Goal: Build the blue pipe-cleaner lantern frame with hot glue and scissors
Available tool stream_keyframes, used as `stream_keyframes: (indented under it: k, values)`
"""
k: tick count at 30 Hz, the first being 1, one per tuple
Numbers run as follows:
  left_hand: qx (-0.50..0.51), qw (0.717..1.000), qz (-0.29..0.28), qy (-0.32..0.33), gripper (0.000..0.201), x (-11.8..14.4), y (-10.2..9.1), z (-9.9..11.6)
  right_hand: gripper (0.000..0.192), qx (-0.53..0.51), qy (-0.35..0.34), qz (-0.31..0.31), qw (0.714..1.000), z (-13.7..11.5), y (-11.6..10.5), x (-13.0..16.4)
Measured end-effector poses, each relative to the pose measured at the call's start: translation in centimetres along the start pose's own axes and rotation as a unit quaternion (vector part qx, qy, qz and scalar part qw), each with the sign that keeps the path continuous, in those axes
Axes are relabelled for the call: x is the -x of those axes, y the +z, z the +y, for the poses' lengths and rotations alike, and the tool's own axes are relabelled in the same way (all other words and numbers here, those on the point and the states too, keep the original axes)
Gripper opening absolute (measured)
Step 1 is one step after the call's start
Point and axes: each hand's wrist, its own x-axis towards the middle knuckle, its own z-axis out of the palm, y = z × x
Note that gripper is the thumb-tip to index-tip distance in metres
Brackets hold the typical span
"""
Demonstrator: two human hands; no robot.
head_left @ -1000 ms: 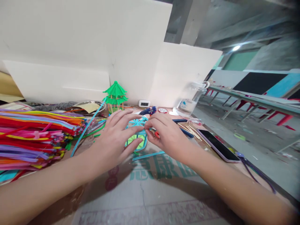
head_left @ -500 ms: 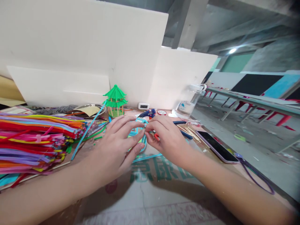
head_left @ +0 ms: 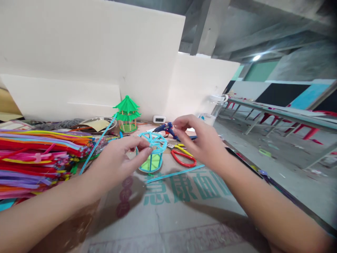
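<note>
My left hand (head_left: 126, 154) is pinched at the near left of a light-blue pipe-cleaner frame (head_left: 150, 160), a small drum shape with a spoked top and a green base. The frame stands upright on the plastic-covered table. To its right, my right hand (head_left: 198, 140) is raised, thumb and forefinger apart, with nothing visible between them. Just beyond those fingertips lies a dark blue glue gun (head_left: 165, 127). Red-handled scissors (head_left: 183, 161) and a yellow-handled tool (head_left: 185, 149) rest below the right hand. A loose blue pipe cleaner (head_left: 175, 174) lies in front of the frame.
Bundles of coloured pipe cleaners (head_left: 39, 161) fill the left side. A green model pavilion (head_left: 127, 114) stands behind, beside a small digital timer (head_left: 159, 119). A clear water bottle (head_left: 212, 109) is at the back right. A phone (head_left: 240, 160) is partly hidden by my right arm.
My right hand has drawn away from the blue frame, up and to the right, towards the glue gun. The left hand stays at the frame, which is now in fuller view.
</note>
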Motion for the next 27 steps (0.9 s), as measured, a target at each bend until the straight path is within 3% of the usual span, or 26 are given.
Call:
stream_keyframes:
  k: [2, 4, 6, 8, 13, 15, 17, 20, 24, 27]
  values:
    - [0.038, 0.998, -0.005, -0.050, 0.027, -0.3, -0.5, 0.2, 0.014, 0.035, 0.085, -0.141, 0.986, 2.6, -0.1, -0.1]
    - [0.068, 0.994, -0.004, -0.081, 0.026, -0.6, -0.9, 0.4, 0.022, 0.093, 0.144, -0.262, 0.950, 5.1, 0.5, 0.3]
    - [0.091, 0.991, -0.002, -0.098, 0.025, -0.8, -1.2, 0.4, 0.038, 0.122, 0.173, -0.331, 0.920, 6.9, 1.5, 0.8]
    - [0.111, 0.988, -0.003, -0.112, 0.025, -1.0, -1.3, 0.3, 0.052, 0.120, 0.175, -0.358, 0.909, 8.0, 2.6, 1.5]
    - [0.158, 0.980, -0.020, -0.121, 0.029, -0.9, -1.2, -0.4, 0.078, 0.070, 0.158, -0.371, 0.912, 9.1, 4.4, 2.4]
    - [0.193, 0.973, -0.018, -0.126, 0.030, -0.9, -1.1, -0.5, 0.073, 0.063, 0.177, -0.355, 0.916, 9.3, 4.8, 2.5]
    - [0.223, 0.966, -0.011, -0.130, 0.032, -1.0, -1.1, -0.5, 0.054, 0.053, 0.201, -0.321, 0.924, 9.5, 4.8, 2.3]
    - [0.240, 0.963, -0.001, -0.125, 0.032, -1.2, -1.3, -0.4, 0.032, 0.039, 0.215, -0.282, 0.934, 9.5, 3.7, 1.4]
    - [0.263, 0.957, 0.027, -0.124, 0.032, -1.6, -2.0, -0.2, 0.045, -0.033, 0.204, -0.197, 0.958, 8.6, 0.6, 0.2]
    - [0.273, 0.951, 0.048, -0.134, 0.031, -2.0, -2.7, -0.1, 0.047, -0.125, 0.139, -0.132, 0.973, 6.5, -0.9, -0.1]
